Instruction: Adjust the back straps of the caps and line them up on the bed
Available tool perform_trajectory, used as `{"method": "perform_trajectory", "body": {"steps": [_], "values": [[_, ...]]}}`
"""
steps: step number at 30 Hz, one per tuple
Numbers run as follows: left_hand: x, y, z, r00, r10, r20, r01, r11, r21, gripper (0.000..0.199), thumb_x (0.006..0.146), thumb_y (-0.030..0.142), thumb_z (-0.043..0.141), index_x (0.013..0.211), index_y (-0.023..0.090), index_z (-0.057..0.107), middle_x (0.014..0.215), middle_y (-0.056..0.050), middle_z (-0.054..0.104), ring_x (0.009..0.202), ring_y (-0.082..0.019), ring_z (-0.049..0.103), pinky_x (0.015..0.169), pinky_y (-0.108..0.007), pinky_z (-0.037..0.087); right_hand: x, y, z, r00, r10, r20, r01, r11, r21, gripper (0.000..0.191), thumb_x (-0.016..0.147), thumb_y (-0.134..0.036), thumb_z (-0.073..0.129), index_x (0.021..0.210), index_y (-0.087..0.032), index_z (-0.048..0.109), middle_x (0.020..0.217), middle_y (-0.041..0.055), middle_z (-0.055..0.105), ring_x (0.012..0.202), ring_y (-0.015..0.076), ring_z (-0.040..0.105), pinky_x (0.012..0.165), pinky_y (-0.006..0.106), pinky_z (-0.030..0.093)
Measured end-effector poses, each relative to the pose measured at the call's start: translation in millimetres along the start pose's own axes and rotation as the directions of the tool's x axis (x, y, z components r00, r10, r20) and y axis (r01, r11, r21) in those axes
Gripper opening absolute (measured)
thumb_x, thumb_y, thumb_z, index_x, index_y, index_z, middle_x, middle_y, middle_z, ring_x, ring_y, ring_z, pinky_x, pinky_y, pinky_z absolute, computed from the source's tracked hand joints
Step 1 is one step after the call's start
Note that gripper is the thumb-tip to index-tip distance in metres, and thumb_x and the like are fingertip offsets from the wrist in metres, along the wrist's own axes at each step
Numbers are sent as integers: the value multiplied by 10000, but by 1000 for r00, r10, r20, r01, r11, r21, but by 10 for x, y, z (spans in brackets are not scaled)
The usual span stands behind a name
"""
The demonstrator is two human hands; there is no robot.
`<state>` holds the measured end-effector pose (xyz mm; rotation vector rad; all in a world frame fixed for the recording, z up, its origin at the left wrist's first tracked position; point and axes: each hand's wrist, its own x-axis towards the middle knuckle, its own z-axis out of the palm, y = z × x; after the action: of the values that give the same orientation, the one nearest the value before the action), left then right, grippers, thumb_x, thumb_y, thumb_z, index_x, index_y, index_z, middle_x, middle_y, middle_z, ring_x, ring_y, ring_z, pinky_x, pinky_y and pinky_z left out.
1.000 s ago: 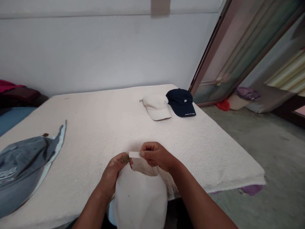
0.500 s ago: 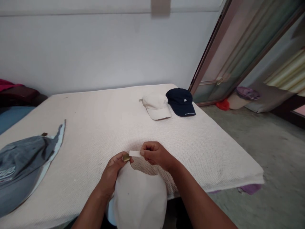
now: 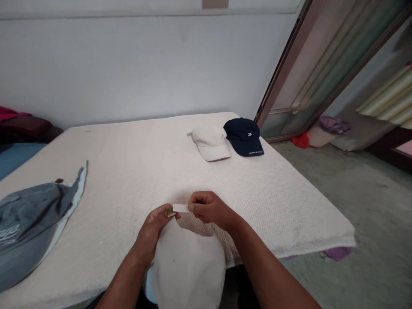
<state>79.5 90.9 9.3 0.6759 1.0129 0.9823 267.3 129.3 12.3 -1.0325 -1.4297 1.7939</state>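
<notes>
A cream cap (image 3: 191, 262) lies at the near table edge, its back opening facing away from me. My left hand (image 3: 153, 227) pinches the brass-coloured buckle (image 3: 170, 211) at the left side of that opening. Between finger and thumb, my right hand (image 3: 206, 207) grips the cap's white strap (image 3: 180, 208). The strap's free end meets the buckle's right edge; whether it has entered the buckle I cannot tell. Parts of the fingers behind the buckle and strap are hidden.
On the white-covered table (image 3: 135, 154), a light cap (image 3: 210, 143) and a navy cap (image 3: 243, 136) sit side by side at the back. A grey cap (image 3: 28, 214) rests at the left. A wall stands behind, and a bin (image 3: 325, 131) is on the floor at right.
My right hand has shifted slightly left, bringing the strap's end closer against the buckle. The left hand has barely moved, and the cap stays in place.
</notes>
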Motion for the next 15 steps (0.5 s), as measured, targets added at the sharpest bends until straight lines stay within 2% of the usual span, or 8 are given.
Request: {"method": "perform_trajectory", "body": {"steps": [7,15], "values": [[-41,55,22,998,2,58,-5,999,47,162,770,300,591,690,161,604,552,16,544,443,-84,443,408,-182,328,19,22,-24,998,-15,-63,15,1000,-8,172,766,-274,577,653,-169,501,484,-68,410,415,42,326,391,175,254],[-7,5,-3,999,-29,13,29,999,25,169,733,316,632,684,155,620,552,9,556,419,-86,443,397,-193,337,-1,-18,2,1000,10,11,-11,1000,11,171,750,-269,595,651,-165,504,488,-65,423,417,41,324,391,176,243]]}}
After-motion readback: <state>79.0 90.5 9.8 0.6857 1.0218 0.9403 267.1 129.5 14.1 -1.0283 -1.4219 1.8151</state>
